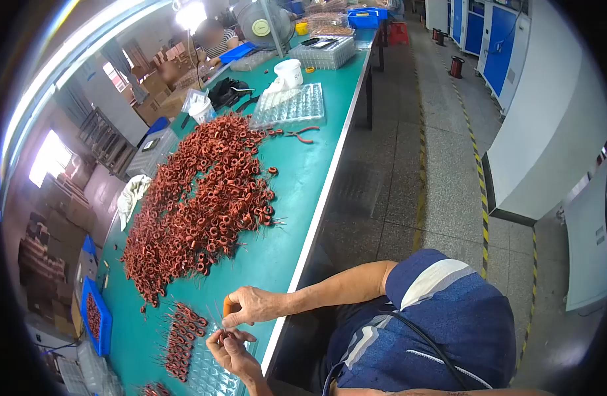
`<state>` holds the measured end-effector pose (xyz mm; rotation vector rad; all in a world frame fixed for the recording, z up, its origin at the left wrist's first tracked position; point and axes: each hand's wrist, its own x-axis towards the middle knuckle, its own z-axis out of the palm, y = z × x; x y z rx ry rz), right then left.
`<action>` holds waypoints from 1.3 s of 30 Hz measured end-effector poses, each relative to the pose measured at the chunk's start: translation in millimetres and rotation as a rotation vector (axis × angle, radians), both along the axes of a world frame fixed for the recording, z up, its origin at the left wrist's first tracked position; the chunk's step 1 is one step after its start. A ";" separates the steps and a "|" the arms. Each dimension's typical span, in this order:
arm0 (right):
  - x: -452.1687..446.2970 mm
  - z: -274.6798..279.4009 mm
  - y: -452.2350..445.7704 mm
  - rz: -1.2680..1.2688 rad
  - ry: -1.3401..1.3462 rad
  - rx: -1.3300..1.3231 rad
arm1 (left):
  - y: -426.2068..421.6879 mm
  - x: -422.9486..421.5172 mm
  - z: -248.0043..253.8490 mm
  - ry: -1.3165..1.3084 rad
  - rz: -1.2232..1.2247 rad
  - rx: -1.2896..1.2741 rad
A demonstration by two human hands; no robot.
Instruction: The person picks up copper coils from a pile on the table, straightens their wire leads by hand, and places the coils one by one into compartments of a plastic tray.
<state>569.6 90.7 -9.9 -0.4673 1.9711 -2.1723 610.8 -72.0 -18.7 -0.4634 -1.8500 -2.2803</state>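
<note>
Near the table's front edge my two hands are close together. My right hand (254, 305) is closed, with something orange at its index finger; what it pinches is too small to make out. Just below it, my left hand (234, 353) has its fingers closed on a small red ring with thin wire leads (225, 334). Beneath and beside my left hand lies a clear plastic tray (208, 369). Rows of red rings with leads (183, 340) stand left of my hands. Beyond them spreads a large pile of red rings (204, 198) on the green table (287, 191).
Red-handled pliers (303, 134), a clear blister tray (293, 105) and white tubs (289, 72) are past the pile. A blue bin (97, 317) sits at the left edge. A fan (260, 28) stands farther back, near a seated person (216, 43).
</note>
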 end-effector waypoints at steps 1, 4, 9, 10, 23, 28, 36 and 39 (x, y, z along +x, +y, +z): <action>-0.1 -2.7 -0.8 -0.001 0.031 -0.006 | 0.9 1.7 3.7 -0.003 -0.014 -0.011; 6.8 -0.3 6.1 0.032 0.063 -0.081 | 13.3 11.8 17.4 -0.021 -0.038 -0.037; 23.3 1.6 24.3 0.032 0.028 -0.307 | 42.0 22.6 30.7 -0.090 -0.090 -0.081; 24.9 -1.0 27.5 0.022 0.035 -0.310 | 44.3 22.9 30.4 -0.109 -0.142 -0.111; 59.4 -17.8 81.4 -0.209 0.191 -0.238 | 91.0 30.2 7.6 -0.152 -0.219 -0.185; 56.8 -25.8 87.0 -0.238 0.195 -0.172 | 97.7 31.5 7.7 -0.154 -0.173 -0.302; 32.9 -29.0 60.0 -0.164 0.008 -0.104 | 61.9 19.6 -19.8 -0.246 -0.057 -0.257; 4.5 -32.9 32.8 -0.155 0.009 -0.137 | 16.2 17.6 -36.6 -0.060 0.195 -0.490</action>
